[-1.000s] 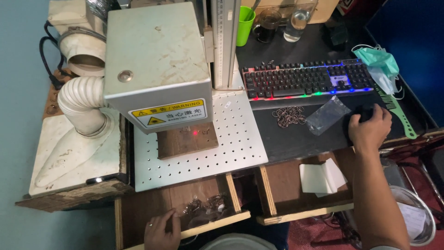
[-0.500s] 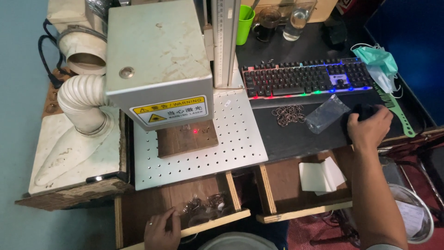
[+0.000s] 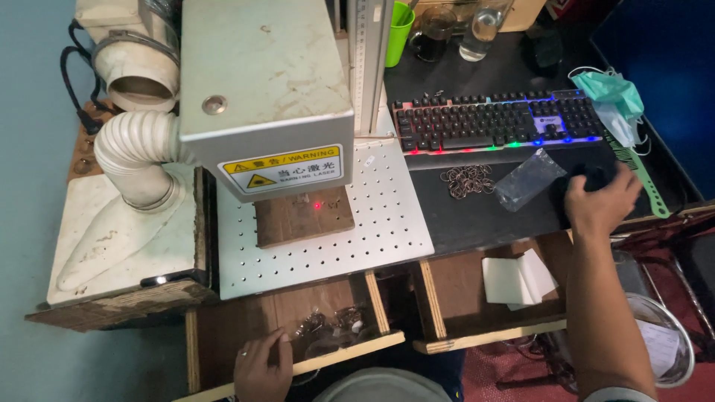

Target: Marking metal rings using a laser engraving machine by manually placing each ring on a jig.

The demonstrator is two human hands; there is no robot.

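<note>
White and bendy, a fat hose (image 3: 138,160) curls on the far left, next to a big round pipe mouth (image 3: 136,82). Under the hose lies a pale, dusty cover (image 3: 112,238) on an old wooden stand.

Next comes a big grey machine box (image 3: 261,82) with a yellow warning sticker (image 3: 283,167) on its front. Below it sits a flat metal plate full of small holes (image 3: 372,223). A brown wooden block (image 3: 304,218) lies on the plate, and a tiny red dot of light (image 3: 317,205) shines on the block.

Down low there is an open wooden drawer (image 3: 298,350). The left hand (image 3: 262,366) rests on its front edge, with the fingers curled over the wood. It holds nothing that can be seen. Just beside it, inside the drawer, lie small shiny metal bits (image 3: 331,327).

To the right is a dark table top. A green cup (image 3: 398,30) stands at the back, near two glass jars. A black keyboard (image 3: 495,123) glows with many colours. In front of it lies a pile of little metal rings (image 3: 467,180) and a clear plastic bag (image 3: 529,179).

The right hand (image 3: 599,205) lies spread over a black mouse (image 3: 592,179) on the table, touching it. A green face mask (image 3: 614,93) and a green comb (image 3: 637,175) lie near it. Below, white folded paper (image 3: 518,277) sits in a second drawer.
</note>
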